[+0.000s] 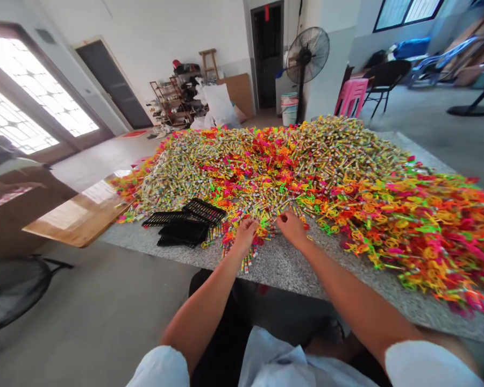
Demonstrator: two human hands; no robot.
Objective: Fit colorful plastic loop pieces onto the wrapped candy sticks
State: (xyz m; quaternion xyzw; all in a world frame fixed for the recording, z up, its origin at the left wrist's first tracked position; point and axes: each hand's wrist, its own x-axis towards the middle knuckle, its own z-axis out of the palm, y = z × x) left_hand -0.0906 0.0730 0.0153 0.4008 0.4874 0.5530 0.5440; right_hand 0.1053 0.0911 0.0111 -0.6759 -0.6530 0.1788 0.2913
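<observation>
My left hand [247,234] is over the near edge of a big pile, its fingers curled together beside bright plastic pieces; what they hold, if anything, is too small to name. To its right, my right hand [292,228] pinches thumb and finger together at small printed tubes, and I cannot make out what is between them. Pale yellow printed tubes [262,203] lie just beyond both hands. Under and beside the left hand is a small row of tubes with pink and orange pieces [247,262]. Black slotted plastic trays [184,234] lie stacked to the left.
Speckled stone tabletop [282,269] carries the heaps. Yellow, orange and pink plastic pieces [419,231] spread along the right. A wooden board [76,217] juts out at left, near a floor fan [16,295]. Behind stand another fan [306,56], pink stools [353,97] and a shoe rack [171,94].
</observation>
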